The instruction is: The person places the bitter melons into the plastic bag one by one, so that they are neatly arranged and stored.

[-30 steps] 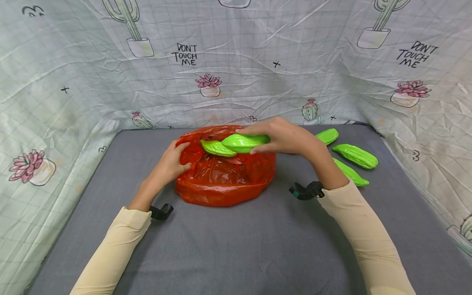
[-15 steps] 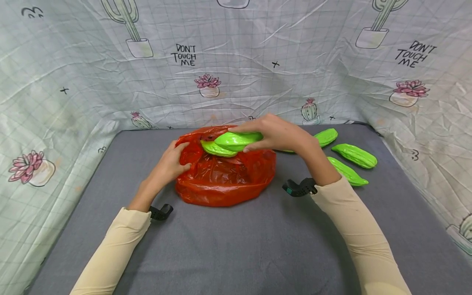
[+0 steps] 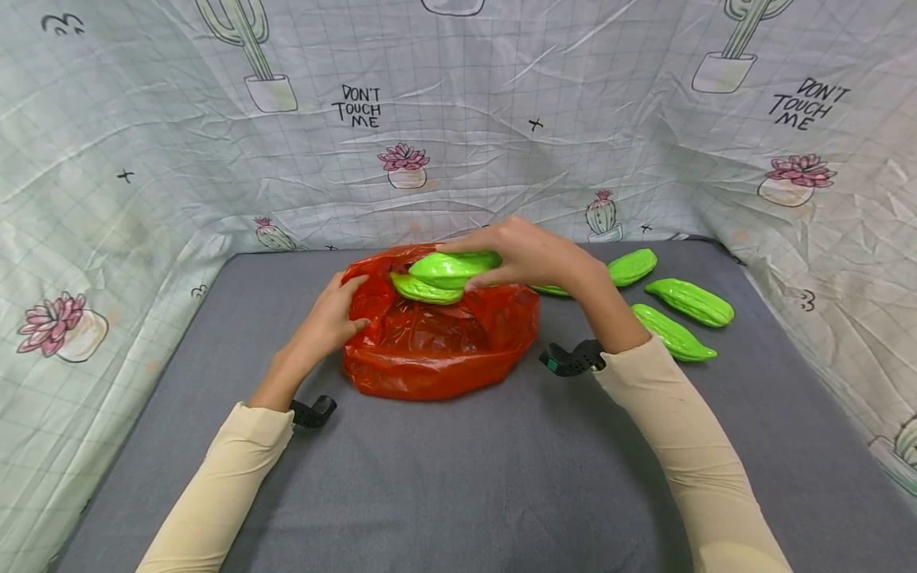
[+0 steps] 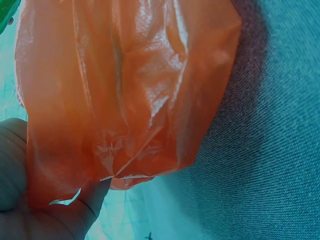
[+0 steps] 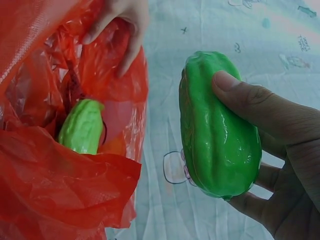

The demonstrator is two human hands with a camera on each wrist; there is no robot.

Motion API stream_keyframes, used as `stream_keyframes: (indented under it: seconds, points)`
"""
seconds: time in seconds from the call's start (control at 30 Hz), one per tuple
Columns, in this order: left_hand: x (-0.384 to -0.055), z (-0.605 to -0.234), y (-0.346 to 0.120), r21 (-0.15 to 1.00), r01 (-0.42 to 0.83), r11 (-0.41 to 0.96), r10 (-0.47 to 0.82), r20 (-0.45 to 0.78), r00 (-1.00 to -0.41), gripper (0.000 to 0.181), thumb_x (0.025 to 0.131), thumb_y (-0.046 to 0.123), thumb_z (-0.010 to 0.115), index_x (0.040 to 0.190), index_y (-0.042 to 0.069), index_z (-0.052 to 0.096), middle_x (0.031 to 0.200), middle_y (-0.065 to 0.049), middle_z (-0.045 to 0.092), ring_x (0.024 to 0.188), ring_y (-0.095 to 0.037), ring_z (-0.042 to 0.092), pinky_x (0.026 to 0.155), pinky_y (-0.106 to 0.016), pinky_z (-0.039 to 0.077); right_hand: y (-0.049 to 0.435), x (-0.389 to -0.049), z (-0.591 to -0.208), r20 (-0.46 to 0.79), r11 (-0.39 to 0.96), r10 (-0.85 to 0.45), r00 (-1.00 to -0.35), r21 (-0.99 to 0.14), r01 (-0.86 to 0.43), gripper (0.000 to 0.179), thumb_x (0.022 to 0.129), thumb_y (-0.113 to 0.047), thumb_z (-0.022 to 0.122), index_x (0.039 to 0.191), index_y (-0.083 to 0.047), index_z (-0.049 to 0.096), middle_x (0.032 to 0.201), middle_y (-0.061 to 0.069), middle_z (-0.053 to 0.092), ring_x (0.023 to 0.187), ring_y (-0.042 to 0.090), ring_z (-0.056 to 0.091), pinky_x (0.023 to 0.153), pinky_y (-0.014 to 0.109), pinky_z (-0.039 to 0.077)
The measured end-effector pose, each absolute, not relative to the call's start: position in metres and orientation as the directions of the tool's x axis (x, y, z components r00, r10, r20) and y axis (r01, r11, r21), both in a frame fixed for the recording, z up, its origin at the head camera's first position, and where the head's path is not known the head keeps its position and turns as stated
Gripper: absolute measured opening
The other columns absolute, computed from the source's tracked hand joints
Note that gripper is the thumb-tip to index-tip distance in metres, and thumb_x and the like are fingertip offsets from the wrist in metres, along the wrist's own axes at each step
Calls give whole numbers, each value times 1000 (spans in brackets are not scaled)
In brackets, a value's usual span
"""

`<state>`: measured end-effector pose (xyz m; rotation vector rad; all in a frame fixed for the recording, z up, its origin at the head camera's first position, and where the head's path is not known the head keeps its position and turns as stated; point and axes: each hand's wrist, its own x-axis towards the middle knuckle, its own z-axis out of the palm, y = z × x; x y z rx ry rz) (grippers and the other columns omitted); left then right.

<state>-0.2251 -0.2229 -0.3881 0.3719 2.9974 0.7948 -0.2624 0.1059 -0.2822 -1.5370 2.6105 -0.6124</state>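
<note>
From my head feed, the right hand (image 3: 533, 253) has its fingers closed about the held green gourd (image 3: 446, 271), thumb along the near side; that gourd is over the mouth of the red plastic bag (image 3: 430, 378), and the right wrist view shows its far end free of the plastic; a second gourd (image 3: 427, 290) lies inside the bag, partly covered by the held one in my head view, and I cannot tell whether the two touch. The left hand (image 3: 325, 314) is at the bag's left rim, thumb and fingers set wide apart against the plastic; three loose gourds (image 3: 691, 303) lie on the grey surface (image 3: 430, 485) to the right, and part of another gourd (image 3: 549, 290) shows beneath the right hand; a patterned cloth (image 3: 466, 95) hangs behind; cream sleeves (image 3: 218, 481) cover both forearms.
</note>
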Motion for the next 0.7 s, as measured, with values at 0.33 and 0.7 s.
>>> stream_keyframes:
  seconds: [0.33, 0.7]
  points:
    - [-225, -389, -222, 502, 215, 838, 226, 40, -973, 74, 86, -2, 76, 150, -9, 38, 151, -30, 34, 138, -44, 37, 115, -58, 33, 93, -269, -279, 111, 433, -856, -505, -380, -818, 57, 91, -29, 78, 144, -21, 60, 131, 0, 68, 93, 15, 63, 87, 36, 53]
    - [-227, -391, -224, 518, 197, 833, 211, 32, -977, 77, 85, 1, 77, 151, -8, 38, 151, -29, 34, 136, -44, 39, 113, -59, 36, 80, -282, -287, 68, 443, -861, -504, -386, -809, 57, 90, -31, 79, 144, -20, 60, 134, -1, 67, 100, 15, 64, 91, 35, 52]
